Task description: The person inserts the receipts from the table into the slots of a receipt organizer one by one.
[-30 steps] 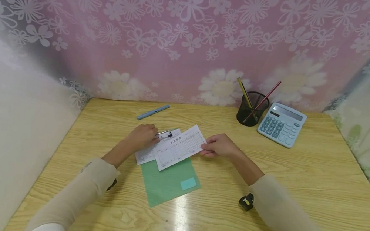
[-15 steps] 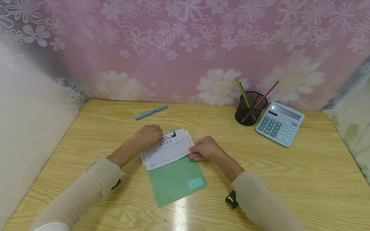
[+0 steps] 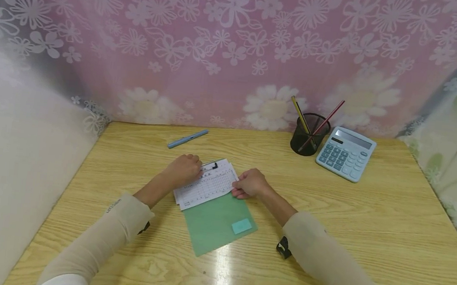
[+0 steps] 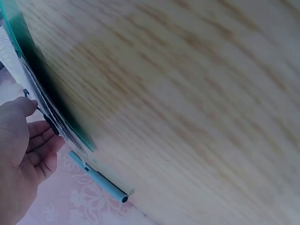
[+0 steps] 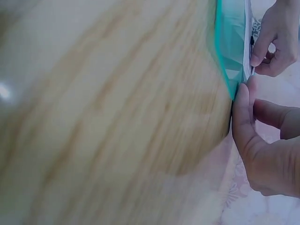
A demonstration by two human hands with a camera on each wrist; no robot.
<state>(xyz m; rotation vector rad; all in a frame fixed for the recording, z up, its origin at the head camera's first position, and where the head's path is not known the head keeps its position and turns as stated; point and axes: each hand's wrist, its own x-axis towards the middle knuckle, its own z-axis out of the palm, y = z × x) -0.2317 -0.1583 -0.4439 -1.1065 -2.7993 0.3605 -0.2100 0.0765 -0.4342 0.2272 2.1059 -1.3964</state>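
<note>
A green clip folder (image 3: 220, 229) with a light blue label (image 3: 241, 226) lies aslant on the table. White printed forms (image 3: 209, 189) are stacked over its upper part, their edges nearly lined up. At the top is a metal clip (image 3: 211, 165) with black ends, which my left hand (image 3: 183, 170) pinches between thumb and fingers; the left wrist view shows the thumb (image 4: 28, 105) against it. My right hand (image 3: 251, 183) pinches the top form's right edge. In the right wrist view the thumb and fingers meet at the paper's edge, beside the green sheet (image 5: 227, 51).
Behind the folder lies a blue pen (image 3: 187, 139). A black mesh pen cup (image 3: 309, 136) holding pencils stands at the back right, with a light blue calculator (image 3: 346, 154) beside it. A patterned curtain (image 3: 237, 56) hangs along the table's far edge.
My right hand has brought its form left, over the other form and up to the clip. The folder has shifted slightly right. Little moves in the last half second.
</note>
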